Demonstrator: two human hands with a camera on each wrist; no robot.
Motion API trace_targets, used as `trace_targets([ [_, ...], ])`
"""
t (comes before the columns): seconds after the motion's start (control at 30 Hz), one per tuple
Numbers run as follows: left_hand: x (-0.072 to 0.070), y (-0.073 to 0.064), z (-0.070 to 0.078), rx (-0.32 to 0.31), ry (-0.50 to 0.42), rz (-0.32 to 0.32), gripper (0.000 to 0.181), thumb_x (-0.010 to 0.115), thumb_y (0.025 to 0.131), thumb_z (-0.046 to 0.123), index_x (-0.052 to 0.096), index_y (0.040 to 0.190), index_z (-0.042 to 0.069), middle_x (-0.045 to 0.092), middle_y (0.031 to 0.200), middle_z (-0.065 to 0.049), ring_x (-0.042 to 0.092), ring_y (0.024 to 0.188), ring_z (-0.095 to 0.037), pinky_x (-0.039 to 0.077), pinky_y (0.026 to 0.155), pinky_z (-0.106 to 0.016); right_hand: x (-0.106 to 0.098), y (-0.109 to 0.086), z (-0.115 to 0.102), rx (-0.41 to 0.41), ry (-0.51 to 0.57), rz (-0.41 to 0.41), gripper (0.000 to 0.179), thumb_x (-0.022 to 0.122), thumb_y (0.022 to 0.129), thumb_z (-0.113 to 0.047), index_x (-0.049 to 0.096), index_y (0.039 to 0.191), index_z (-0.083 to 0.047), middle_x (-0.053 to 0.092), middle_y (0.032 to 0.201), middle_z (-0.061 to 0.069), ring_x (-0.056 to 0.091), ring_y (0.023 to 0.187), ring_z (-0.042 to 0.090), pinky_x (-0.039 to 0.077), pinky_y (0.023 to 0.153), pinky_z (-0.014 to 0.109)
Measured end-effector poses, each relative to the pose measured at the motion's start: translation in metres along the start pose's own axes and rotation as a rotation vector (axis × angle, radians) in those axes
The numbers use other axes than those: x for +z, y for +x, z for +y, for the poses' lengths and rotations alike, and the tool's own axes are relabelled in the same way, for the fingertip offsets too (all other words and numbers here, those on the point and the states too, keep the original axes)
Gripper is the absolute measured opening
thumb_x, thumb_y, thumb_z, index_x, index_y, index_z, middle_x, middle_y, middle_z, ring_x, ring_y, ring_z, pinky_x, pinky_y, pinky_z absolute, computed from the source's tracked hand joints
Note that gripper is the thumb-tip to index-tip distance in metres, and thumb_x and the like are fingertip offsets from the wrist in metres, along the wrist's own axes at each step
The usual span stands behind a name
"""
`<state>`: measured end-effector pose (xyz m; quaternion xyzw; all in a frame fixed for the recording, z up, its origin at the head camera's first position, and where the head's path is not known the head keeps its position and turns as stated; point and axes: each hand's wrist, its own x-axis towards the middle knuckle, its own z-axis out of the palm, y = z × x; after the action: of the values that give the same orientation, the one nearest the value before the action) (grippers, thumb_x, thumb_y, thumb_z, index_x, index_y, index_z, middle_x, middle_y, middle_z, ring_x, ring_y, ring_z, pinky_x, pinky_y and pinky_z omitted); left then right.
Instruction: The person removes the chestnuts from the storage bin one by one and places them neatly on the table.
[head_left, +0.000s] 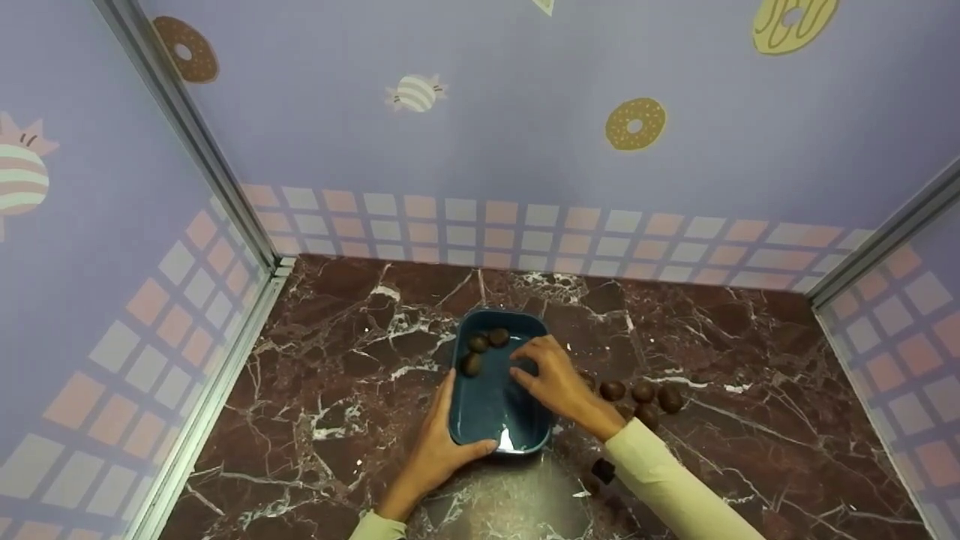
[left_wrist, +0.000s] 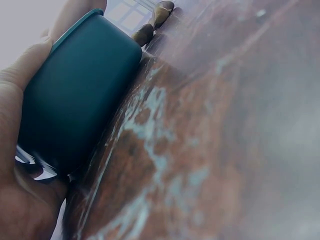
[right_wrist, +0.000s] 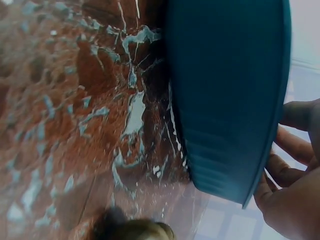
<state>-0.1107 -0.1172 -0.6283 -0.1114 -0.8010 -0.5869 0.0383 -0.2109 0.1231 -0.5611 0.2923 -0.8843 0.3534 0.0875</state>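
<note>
A deep blue-green rectangular dish [head_left: 499, 409] with rounded corners stands on the dark marble surface. My left hand [head_left: 442, 442] grips its near left corner, thumb over the near rim and fingers along the left side. Inside, near the far left, lie three brown, round, chestnut-like nuts [head_left: 478, 343]. My right hand [head_left: 555, 379] reaches over the dish's right rim, fingers bent loosely and thumb apart from the index finger, with nothing showing between them. In the right wrist view, the dish wall [right_wrist: 227, 100] partly hides those fingers.
Several more brown nuts [head_left: 643, 392] lie on the marble right of the dish, partly behind my right forearm. A small black block [head_left: 603, 470] shows beside the right sleeve. Patterned purple panels [head_left: 510, 150] stand at the back and both sides of the marble surface [head_left: 360, 352].
</note>
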Motion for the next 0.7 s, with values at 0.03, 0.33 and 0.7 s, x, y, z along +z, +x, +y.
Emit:
trace_targets([
  [0.03, 0.0, 0.0, 0.0, -0.006, 0.001, 0.0, 0.136, 0.103, 0.077, 0.041, 0.017, 0.177, 0.007, 0.025, 0.178, -0.025, 0.029, 0.162, -0.046, 0.028, 0.127, -0.067, 0.002, 0.001, 0.0, 0.003, -0.001, -0.001, 0.016, 0.084, 0.095, -0.003, 0.081, 0.111, 0.002, 0.077, 0.11, 0.014, 0.066, 0.11, 0.034, 0.056, 0.098, 0.054],
  [0.33, 0.0, -0.001, 0.003, -0.021, -0.046, -0.01, 0.134, 0.102, 0.079, 0.034, 0.015, 0.179, 0.015, 0.021, 0.18, -0.023, 0.026, 0.163, -0.046, 0.028, 0.126, -0.068, 0.014, 0.018, 0.0, 0.095, 0.029, -0.023, 0.027, 0.082, 0.097, -0.003, 0.076, 0.122, 0.005, 0.073, 0.124, 0.02, 0.064, 0.117, 0.041, 0.055, 0.101, 0.06],
  [0.7, 0.001, -0.001, 0.002, -0.032, -0.029, 0.004, 0.136, 0.103, 0.077, 0.038, 0.017, 0.178, 0.013, 0.022, 0.18, -0.024, 0.026, 0.163, -0.045, 0.026, 0.127, -0.068, 0.021, 0.037, 0.002, 0.121, 0.019, -0.093, 0.034, 0.083, 0.096, -0.004, 0.074, 0.127, 0.006, 0.071, 0.127, 0.023, 0.064, 0.12, 0.044, 0.055, 0.103, 0.061],
])
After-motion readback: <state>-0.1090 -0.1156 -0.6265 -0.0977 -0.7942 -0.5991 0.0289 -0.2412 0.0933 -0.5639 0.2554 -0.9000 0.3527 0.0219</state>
